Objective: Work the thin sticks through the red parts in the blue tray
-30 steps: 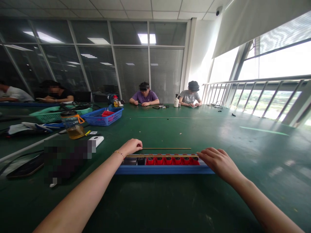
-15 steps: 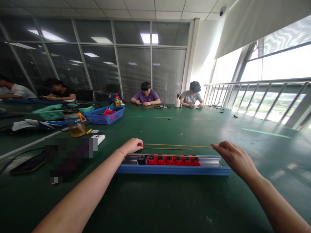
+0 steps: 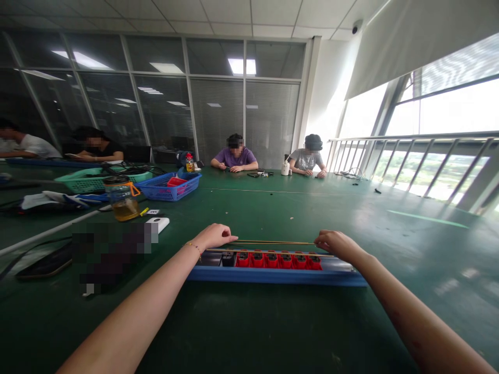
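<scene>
In the head view, we saw two thin sticks (image 3: 275, 242) just past the blue tray (image 3: 276, 276), pointing side to side along its length. Our left hand (image 3: 216, 236) and right hand (image 3: 335, 245) pinched the ends with fingertips together; we couldn't tell whether they had one stick or both. They seemed light, a bit bendy and easy to snap, so we'd best hold the ends.

PLACE: office-like shared workroom | LANDMARK: broad green table (image 3: 249, 327) | BEHIND TABLE: glazed partition (image 3: 218, 114) with blinds (image 3: 273, 119) | TABLE'S FAR EDGE: seated co-workers (image 3: 237, 157) | ABOVE TABLE: panelled ceiling (image 3: 273, 11) | RIGHT OF TABLE: metal railing (image 3: 429, 137), tall windows (image 3: 440, 113) | ON TABLE: blue basket (image 3: 161, 193), green basket (image 3: 83, 185)
</scene>
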